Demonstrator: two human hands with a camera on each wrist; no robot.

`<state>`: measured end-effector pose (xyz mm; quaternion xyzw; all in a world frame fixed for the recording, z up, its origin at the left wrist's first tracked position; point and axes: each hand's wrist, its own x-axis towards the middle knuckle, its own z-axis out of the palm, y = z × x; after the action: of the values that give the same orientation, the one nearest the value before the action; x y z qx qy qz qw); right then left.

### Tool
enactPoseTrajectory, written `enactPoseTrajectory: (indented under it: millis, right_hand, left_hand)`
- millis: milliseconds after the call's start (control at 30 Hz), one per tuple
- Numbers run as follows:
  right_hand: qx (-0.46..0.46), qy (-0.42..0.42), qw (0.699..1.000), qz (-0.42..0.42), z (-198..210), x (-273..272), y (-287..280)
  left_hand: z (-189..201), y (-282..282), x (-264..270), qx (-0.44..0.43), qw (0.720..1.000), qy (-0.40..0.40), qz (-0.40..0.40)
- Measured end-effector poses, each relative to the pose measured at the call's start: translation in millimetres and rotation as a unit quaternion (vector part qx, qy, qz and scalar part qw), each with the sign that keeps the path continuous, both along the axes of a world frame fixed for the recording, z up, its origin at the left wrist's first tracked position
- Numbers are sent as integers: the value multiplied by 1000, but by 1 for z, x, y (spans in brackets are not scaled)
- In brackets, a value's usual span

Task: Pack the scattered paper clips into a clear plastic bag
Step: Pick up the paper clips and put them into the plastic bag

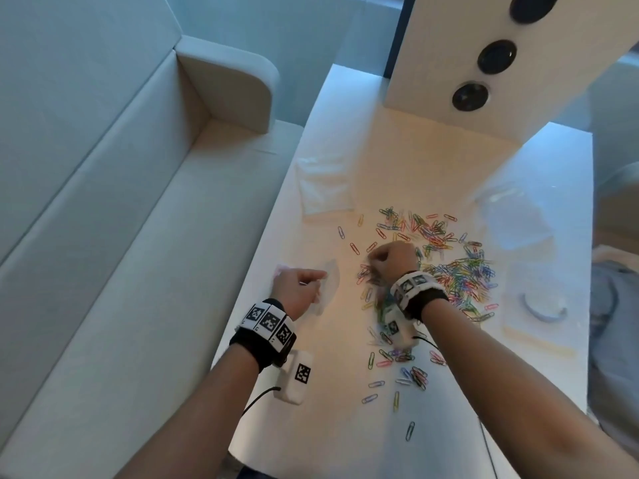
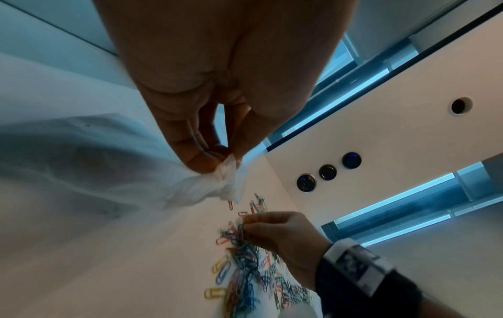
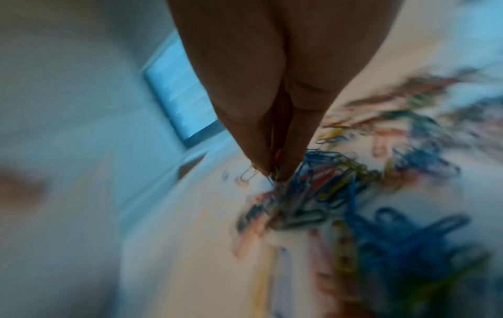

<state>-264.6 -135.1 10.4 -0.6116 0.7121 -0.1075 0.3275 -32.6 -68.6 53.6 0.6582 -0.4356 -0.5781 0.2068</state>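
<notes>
Coloured paper clips [image 1: 449,267] lie scattered over the white table [image 1: 311,392], thickest to the right of my right hand. My left hand [image 1: 299,286] pinches the bunched edge of a clear plastic bag [image 1: 328,285] near the table's left edge; in the left wrist view the bag [image 2: 226,182] hangs crumpled from the fingertips. My right hand [image 1: 390,259] is closed over a tangled bunch of clips [image 2: 242,234] beside the pile, and its fingertips [image 3: 286,167] squeeze clips [image 3: 275,172] between them in the blurred right wrist view.
Another clear bag [image 1: 325,188] lies flat at the far left of the table and a third [image 1: 511,216] at the far right. A white panel [image 1: 466,63] with round dark holes rises at the back. A pale sofa [image 1: 121,219] runs along the left.
</notes>
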Motion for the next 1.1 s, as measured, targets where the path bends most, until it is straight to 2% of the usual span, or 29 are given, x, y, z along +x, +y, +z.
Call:
enactPoseTrajectory:
  millis: [33, 67, 133, 167, 200, 233, 267, 300, 367, 467, 533, 667, 767, 867, 933, 1000, 1100]
  right_hand:
    - [30, -72, 993, -87, 4, -7, 4]
    - [63, -168, 969, -167, 9, -12, 10]
    - [120, -388, 872, -273, 27, -14, 26]
    - [137, -472, 819, -297, 36, -12, 35]
    - [150, -520, 784, -305, 43, -8, 45]
    - [163, -550, 762, -299, 48, -2, 55]
    - [175, -559, 758, -288, 50, 3, 64]
    - [183, -563, 757, -276, 51, 9, 74]
    - [182, -534, 784, -259, 47, 18, 93]
    - [121, -395, 886, -212, 33, 23, 112]
    - [89, -294, 936, -171, 29, 24, 119]
    - [36, -151, 982, -104, 39, 20, 126]
    - [-23, -113, 991, -63, 46, 11, 135]
    - [-15, -124, 987, -103, 42, -12, 151]
    - [48, -99, 985, -135, 36, -35, 175]
    - [165, -90, 971, -148, 27, -56, 213]
    - [273, -147, 941, -136, 15, -70, 270]
  left_hand:
    - [-4, 3, -3, -2, 1000, -2, -3]
    - [-8, 6, -5, -11, 1000, -5, -5]
    - [-32, 12, -8, -33, 999, -17, -3]
    - [-49, 15, -9, -37, 999, -24, -3]
    - [-63, 18, -11, -35, 999, -22, -2]
    - [-75, 22, -14, -33, 999, -14, -1]
    - [-72, 26, -20, -34, 999, -7, -2]
    - [-61, 30, -26, -38, 999, 4, -4]
    - [-42, 38, -38, -43, 999, 15, 0]
    - [-23, 47, -50, -46, 999, 17, 2]
    - [-24, 52, -53, -53, 999, 9, 0]
    - [-20, 57, -61, -60, 998, 0, -10]
    - [-16, 62, -62, -58, 998, 9, -16]
    - [-7, 63, -58, -72, 997, -7, -24]
    - [4, 61, -53, -48, 999, 7, -8]
    - [9, 57, -45, -35, 999, 16, 5]
    - [7, 51, -25, -42, 998, 29, 32]
